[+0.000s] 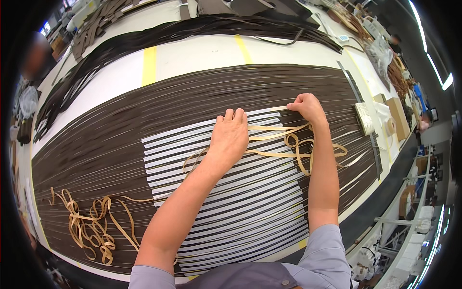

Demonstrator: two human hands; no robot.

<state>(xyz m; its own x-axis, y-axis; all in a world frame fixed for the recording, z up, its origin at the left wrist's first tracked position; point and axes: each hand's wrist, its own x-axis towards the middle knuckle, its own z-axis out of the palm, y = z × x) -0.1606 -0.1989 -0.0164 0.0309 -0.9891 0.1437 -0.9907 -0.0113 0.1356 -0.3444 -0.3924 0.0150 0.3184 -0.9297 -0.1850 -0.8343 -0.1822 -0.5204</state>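
Long dark brown strips (96,144) lie side by side across the table. On their middle part is a row of white strips (240,212) with dark gaps between them. My left hand (230,135) rests palm down, fingers pressing near the far edge of the white rows; it grips nothing. My right hand (308,108) is closed in a pinch on the right end of the farthest white strip (276,109). A loose tan tape (274,154) runs from beside my left hand and loops under my right forearm.
More tan tape (91,224) lies tangled at the near left. A dark bundle of strips (192,30) stretches along the far side. Toward the right end stand a pale block (364,118) and a metal bar (349,82). A blurred person (37,55) is at the far left.
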